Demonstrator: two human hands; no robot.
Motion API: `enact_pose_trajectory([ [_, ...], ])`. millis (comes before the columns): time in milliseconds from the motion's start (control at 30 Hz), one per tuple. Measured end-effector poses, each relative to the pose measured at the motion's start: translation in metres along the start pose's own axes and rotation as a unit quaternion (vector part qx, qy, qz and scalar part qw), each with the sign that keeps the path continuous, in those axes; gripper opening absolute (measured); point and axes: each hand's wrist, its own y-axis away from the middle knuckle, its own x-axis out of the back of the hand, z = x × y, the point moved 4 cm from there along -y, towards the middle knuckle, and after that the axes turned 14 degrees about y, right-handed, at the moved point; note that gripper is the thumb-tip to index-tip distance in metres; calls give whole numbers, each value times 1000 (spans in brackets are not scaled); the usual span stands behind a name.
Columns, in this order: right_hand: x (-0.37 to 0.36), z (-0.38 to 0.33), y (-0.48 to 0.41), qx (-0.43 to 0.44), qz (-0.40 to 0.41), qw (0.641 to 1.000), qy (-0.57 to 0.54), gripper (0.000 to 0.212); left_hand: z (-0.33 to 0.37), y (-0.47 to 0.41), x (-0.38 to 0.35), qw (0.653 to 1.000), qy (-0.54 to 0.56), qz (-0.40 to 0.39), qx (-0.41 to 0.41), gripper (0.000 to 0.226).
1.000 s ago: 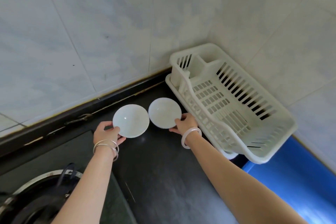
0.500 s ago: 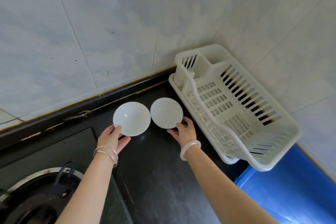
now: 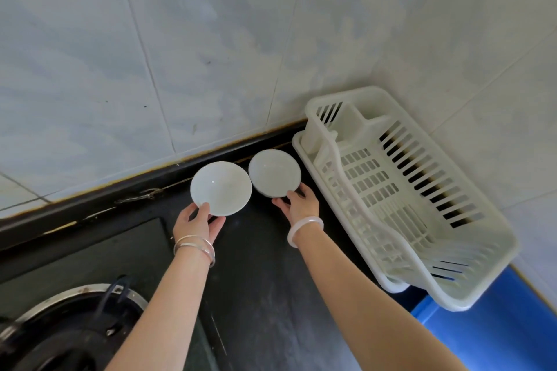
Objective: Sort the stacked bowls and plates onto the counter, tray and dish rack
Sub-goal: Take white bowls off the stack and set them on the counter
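Two white bowls sit side by side near the back of the black counter. My left hand grips the near rim of the left bowl, thumb on top and fingers underneath. My right hand holds the near edge of the right bowl, which looks tilted toward me. The white plastic dish rack stands empty just right of the right bowl, in the corner of the tiled walls.
A gas stove burner sits at the lower left on a dark hob. A blue surface lies beyond the rack's near end at the lower right. Tiled walls close in the back and right side.
Both hands and bowls have stayed close to the same spot on the counter. My left thumb has come up over the left bowl's rim; the right hand keeps its hold.
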Motion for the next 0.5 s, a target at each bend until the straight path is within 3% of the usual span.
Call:
enact_pose_trajectory([
  [233, -17, -10, -13, -7, 1, 1000, 21, 46, 1, -6, -9, 999, 42, 3, 6, 27],
  [500, -22, -13, -12, -10, 4, 999, 40, 47, 0, -8, -8, 1000, 2, 24, -9, 25],
])
